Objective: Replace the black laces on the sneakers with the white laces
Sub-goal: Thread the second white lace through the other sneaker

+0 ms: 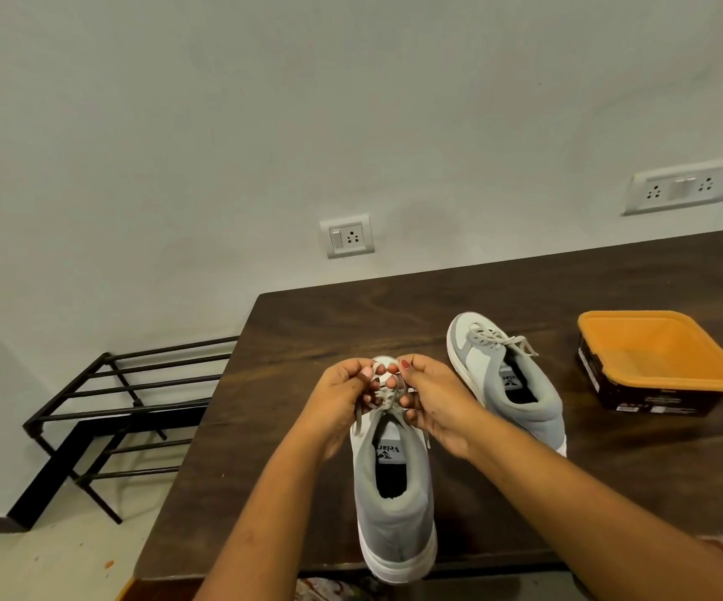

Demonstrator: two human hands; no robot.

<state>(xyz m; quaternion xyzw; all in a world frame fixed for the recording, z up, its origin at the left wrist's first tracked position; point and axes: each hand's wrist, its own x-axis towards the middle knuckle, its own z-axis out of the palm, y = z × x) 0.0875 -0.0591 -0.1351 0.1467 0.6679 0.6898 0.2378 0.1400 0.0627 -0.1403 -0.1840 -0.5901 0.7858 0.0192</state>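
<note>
White lace (388,401) sits right between the fingers (414,365) of both hands, pinched on either side over the upper eyelets of the near sneaker (394,514), its loose ends trailing back toward the wrists. Left hand (342,392) and right hand (433,396) are equally close, curled in mirror fashion (probably a bow forming, though the crossing is half hidden). The shoe's long axis runs from heel, behind the fingers, to toe beyond them. Just right of the fingers the second sneaker (503,383) lies already laced white on the tabletop (264,427); an orange tub (659,353) stands farther right.
</note>
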